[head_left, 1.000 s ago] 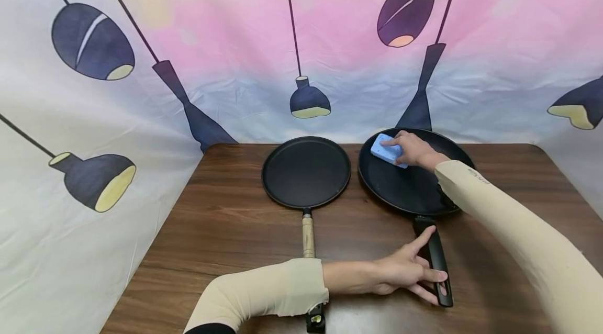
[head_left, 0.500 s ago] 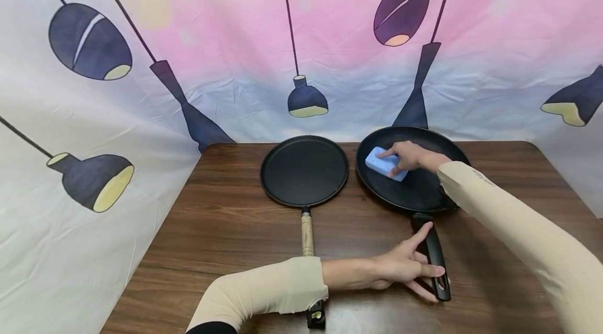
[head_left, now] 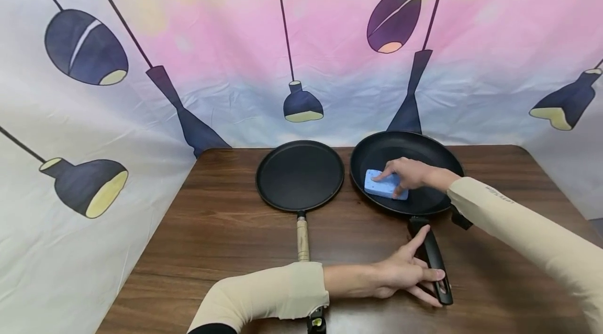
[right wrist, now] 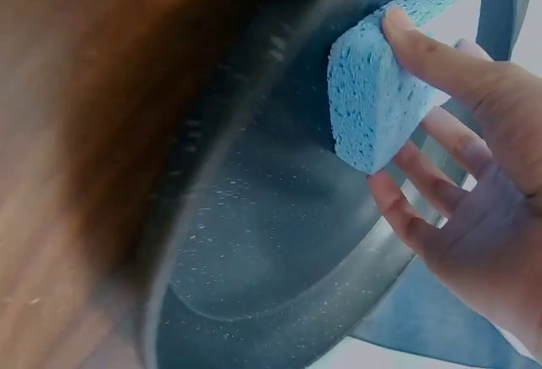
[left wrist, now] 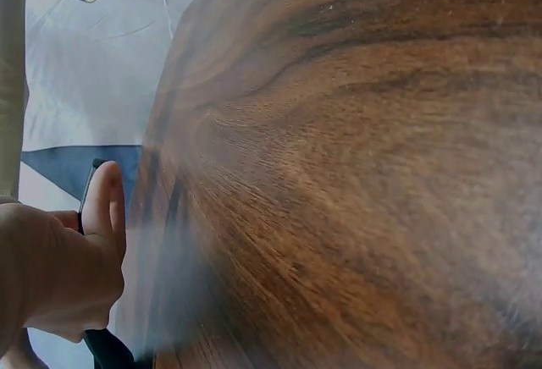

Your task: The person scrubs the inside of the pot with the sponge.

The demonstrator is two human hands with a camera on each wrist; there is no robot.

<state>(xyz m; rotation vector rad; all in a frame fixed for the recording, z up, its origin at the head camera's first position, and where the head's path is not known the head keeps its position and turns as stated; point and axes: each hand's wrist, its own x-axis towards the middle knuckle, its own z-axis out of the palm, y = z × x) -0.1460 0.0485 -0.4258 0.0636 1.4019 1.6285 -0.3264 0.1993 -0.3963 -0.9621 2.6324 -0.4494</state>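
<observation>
A large black frying pan (head_left: 410,146) lies at the right of the table, its black handle (head_left: 434,253) pointing toward me. My left hand (head_left: 400,271) grips that handle; in the left wrist view the hand (left wrist: 63,267) is at the left edge, with little of the handle showing. Inside the pan, my right hand (head_left: 412,173) pinches a light blue sponge (head_left: 374,187) against the left front of the pan's surface. The right wrist view has the porous sponge (right wrist: 360,90) between thumb and fingers, over the speckled pan interior (right wrist: 246,234).
To the left lies a flat, round black pan (head_left: 300,174) with a wooden handle (head_left: 302,240), which my left forearm crosses. Both rest on a brown wood-grain table (head_left: 226,229). Behind hangs a cloth backdrop (head_left: 226,35) printed with lamps.
My right hand has drawn the sponge from the pan's far left part toward its near left part. My left hand stays on the handle. The head view has shifted slightly.
</observation>
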